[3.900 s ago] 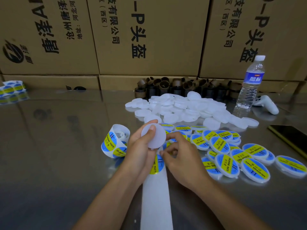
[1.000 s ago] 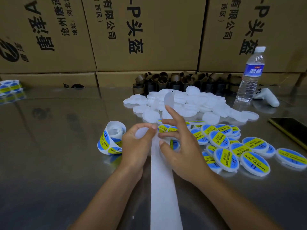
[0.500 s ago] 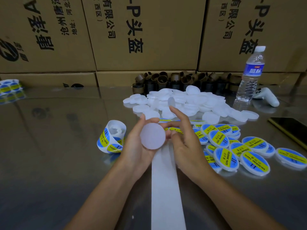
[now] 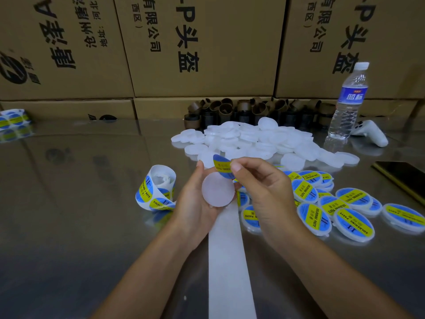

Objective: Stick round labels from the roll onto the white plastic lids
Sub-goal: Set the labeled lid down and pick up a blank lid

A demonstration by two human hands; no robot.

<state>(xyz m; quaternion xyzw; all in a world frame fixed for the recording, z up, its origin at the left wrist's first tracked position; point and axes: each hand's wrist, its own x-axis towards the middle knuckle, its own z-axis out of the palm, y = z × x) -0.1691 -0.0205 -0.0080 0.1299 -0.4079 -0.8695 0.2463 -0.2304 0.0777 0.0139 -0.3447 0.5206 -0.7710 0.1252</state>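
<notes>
My left hand cradles a bare white plastic lid, its flat face turned up toward me. My right hand pinches a round blue and yellow label by its edge, just above the lid's far rim. The label roll stands on the table left of my left hand. Its empty white backing strip trails toward me between my forearms. A heap of unlabelled lids lies behind my hands. Several labelled lids are spread to the right.
Cardboard boxes wall off the back of the shiny metal table. Brown empty cores line up before them. A water bottle, a white controller and a dark phone sit at right. More labels lie far left.
My right hand has lifted a label off the backing strip and holds it over the lid. My left hand keeps the same bare lid, picked up within the last second.
</notes>
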